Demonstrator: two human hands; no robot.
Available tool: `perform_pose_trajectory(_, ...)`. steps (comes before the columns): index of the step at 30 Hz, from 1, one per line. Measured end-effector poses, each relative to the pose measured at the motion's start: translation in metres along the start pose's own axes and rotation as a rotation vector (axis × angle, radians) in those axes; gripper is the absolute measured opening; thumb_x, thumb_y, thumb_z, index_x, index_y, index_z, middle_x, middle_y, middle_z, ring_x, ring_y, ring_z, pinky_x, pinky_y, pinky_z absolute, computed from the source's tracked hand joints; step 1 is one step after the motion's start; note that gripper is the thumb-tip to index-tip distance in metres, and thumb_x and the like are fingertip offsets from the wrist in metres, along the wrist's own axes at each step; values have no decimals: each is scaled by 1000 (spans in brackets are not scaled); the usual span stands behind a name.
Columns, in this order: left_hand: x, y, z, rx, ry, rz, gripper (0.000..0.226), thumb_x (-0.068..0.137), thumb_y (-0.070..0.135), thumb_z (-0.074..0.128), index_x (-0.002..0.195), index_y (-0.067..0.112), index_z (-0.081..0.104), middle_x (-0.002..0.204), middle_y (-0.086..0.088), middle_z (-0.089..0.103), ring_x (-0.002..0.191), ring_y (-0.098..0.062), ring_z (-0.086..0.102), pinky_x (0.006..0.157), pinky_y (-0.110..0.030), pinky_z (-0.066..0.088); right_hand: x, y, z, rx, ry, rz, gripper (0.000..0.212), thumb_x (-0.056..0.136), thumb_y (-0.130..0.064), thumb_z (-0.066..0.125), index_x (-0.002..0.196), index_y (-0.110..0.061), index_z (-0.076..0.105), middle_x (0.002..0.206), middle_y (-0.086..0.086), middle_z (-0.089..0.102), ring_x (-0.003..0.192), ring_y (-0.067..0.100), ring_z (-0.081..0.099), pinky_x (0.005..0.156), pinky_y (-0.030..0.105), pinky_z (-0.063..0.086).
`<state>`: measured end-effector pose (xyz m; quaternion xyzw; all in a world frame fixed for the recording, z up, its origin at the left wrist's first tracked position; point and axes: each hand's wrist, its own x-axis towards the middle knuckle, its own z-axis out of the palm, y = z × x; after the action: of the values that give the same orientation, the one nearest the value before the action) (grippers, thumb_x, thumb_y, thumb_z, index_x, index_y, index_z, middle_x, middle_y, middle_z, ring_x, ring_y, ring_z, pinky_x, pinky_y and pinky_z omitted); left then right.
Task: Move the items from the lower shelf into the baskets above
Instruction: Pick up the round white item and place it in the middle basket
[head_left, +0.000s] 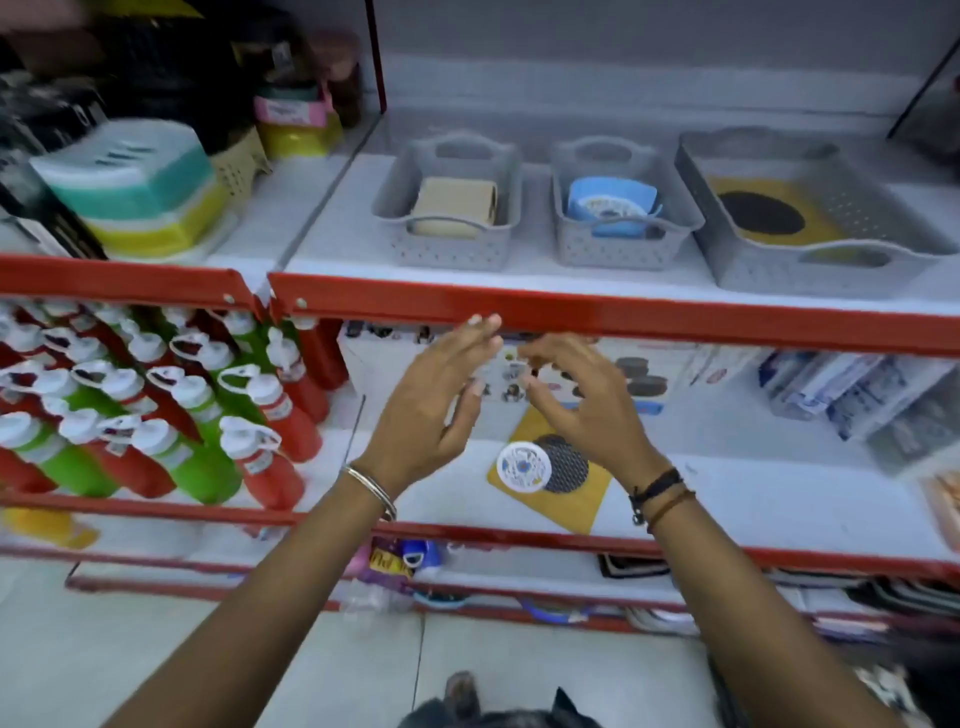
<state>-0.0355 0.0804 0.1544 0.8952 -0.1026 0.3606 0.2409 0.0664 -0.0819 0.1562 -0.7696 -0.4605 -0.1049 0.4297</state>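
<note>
Three grey baskets stand on the upper shelf: the left basket (447, 244) holds a beige pack, the middle basket (618, 249) a blue item with a round white label, the large right basket (810, 275) a yellow card with a black disc. On the lower shelf lie a yellow card with a black mesh disc (571, 488) and a round white labelled item (523, 466) on top of it. My left hand (441, 395) and my right hand (582, 400) hover above them, fingers apart, holding nothing, in front of a white printed box (374, 364).
Red and green bottles with white caps (156, 405) fill the lower shelf on the left. Wrapped packs (852, 384) lie at the lower right. Stacked teal and yellow containers (135, 192) sit upper left. The red shelf rail (623, 312) runs just above my fingers.
</note>
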Motion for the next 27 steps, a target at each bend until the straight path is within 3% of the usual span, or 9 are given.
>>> perform_pose_trajectory(3, -43, -18, 44, 66, -211, -136, 42, 92, 14, 41, 132, 3, 48, 143, -13, 47, 136, -24, 38, 113, -37, 33, -42, 39, 28, -19, -196, 255, 29, 90, -26, 57, 115, -10, 61, 109, 8, 64, 96, 19, 62, 83, 39, 53)
perform_pose_trajectory(6, -77, -35, 83, 130, -444, -272, 52, 92, 26, 38, 140, 4, 39, 150, -14, 37, 140, -26, 34, 112, -44, 36, -69, 72, 53, -87, -361, 428, 33, 88, -23, 59, 118, -7, 60, 118, 12, 64, 105, 28, 61, 90, 39, 49)
perform_pose_trajectory(10, -114, -52, 128, 220, -725, -506, 68, 89, 41, 24, 148, 8, 17, 160, -10, 12, 147, -28, 15, 116, -47, 29, -85, 97, 78, -137, -443, 528, 42, 83, -31, 64, 118, -7, 62, 126, 11, 62, 114, 29, 57, 98, 36, 43)
perform_pose_trajectory(13, -129, -62, 150, 320, -873, -604, 67, 95, 39, 31, 150, 11, 5, 161, -6, 0, 149, -25, 4, 118, -47, 21, -89, 112, 93, -249, -530, 539, 58, 82, -41, 63, 131, -13, 53, 148, 8, 42, 133, 27, 42, 110, 39, 34)
perform_pose_trajectory(16, -130, -62, 166, 366, -938, -578, 65, 98, 38, 27, 150, 11, 2, 161, -6, -2, 149, -24, 4, 118, -46, 17, -91, 128, 105, -354, -669, 553, 71, 82, -48, 61, 142, -19, 38, 159, 6, 19, 144, 26, 24, 114, 43, 25)
perform_pose_trajectory(18, -131, -62, 170, 369, -952, -582, 63, 98, 37, 25, 150, 10, -1, 161, -5, -3, 149, -23, 3, 118, -45, 15, -94, 136, 110, -393, -724, 554, 73, 82, -49, 61, 144, -20, 34, 160, 5, 17, 144, 26, 23, 115, 40, 21)
perform_pose_trajectory(23, -134, -63, 170, 344, -948, -583, 64, 97, 32, 26, 150, 10, -3, 161, -5, -6, 149, -21, 1, 120, -43, 11, -105, 140, 114, -415, -635, 538, 69, 78, -48, 66, 137, -19, 46, 153, 8, 34, 134, 32, 37, 112, 38, 26)
perform_pose_trajectory(27, -132, -61, 166, 353, -927, -548, 62, 96, 33, 20, 150, 12, -2, 161, -4, -5, 149, -19, 1, 121, -42, 8, -102, 136, 105, -251, -538, 629, 76, 69, -46, 75, 133, -17, 48, 140, 10, 44, 128, 30, 42, 109, 41, 29)
